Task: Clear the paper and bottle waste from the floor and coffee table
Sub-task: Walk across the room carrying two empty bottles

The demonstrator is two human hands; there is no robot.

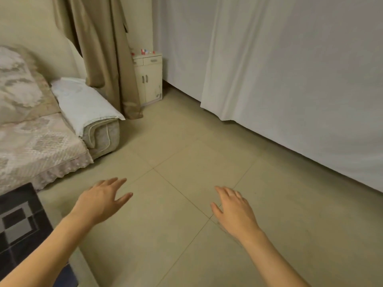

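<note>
1. I held my left hand (101, 200) and right hand (234, 208) out over the floor (186, 154), fingers spread, holding nothing.
2. I saw no paper or bottle waste on the tiles; where it lay, I could not tell.
3. A dark patterned surface (19, 220) sat at lower left, beside the sofa (41, 141).
4. Recommended procedure: scan towards that surface first, hands kept free.
</note>
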